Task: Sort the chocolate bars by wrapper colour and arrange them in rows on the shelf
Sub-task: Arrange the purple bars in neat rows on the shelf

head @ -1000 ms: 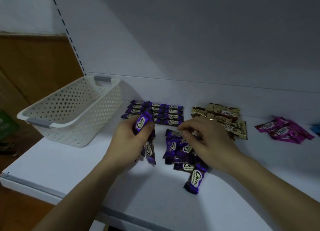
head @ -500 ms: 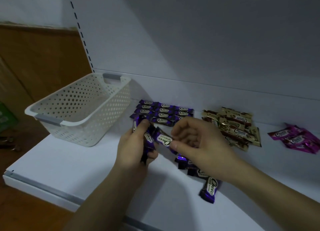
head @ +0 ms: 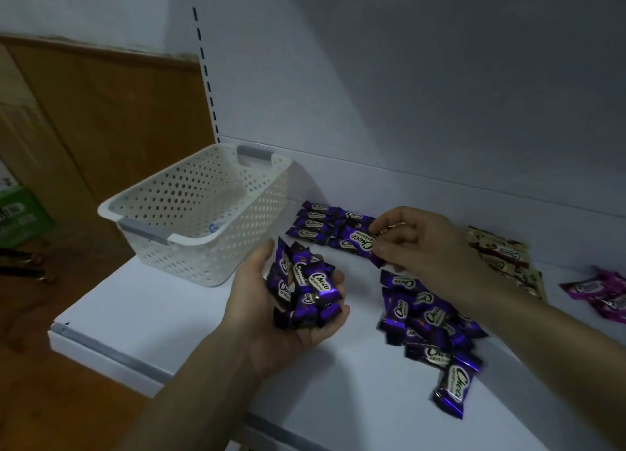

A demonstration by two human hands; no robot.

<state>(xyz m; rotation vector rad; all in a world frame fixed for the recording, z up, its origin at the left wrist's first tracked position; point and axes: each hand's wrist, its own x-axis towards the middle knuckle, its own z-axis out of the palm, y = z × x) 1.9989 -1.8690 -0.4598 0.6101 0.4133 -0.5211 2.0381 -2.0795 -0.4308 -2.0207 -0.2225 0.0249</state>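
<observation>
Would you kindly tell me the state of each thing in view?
Left hand, palm up, gripping a bunch of purple bars.
Right hand, pinching one purple bar.
Purple rows, lying flat by the back wall.
Purple pile, loose, unsorted.
Basket, upright on shelf.
Gold bars, grouped.
Pink bars, grouped.

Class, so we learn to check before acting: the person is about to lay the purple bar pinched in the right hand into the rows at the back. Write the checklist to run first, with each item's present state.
1. Right hand pinches one purple bar: ok.
2. Its wrapper matches the purple rows beneath: ok.
3. Free slot in those rows: cannot tell, the hand hides it.
4. Left hand cups its bundle: ok.
5. Loose purple pile arranged: not ok.
6. Gold bars kept apart: ok.
</observation>
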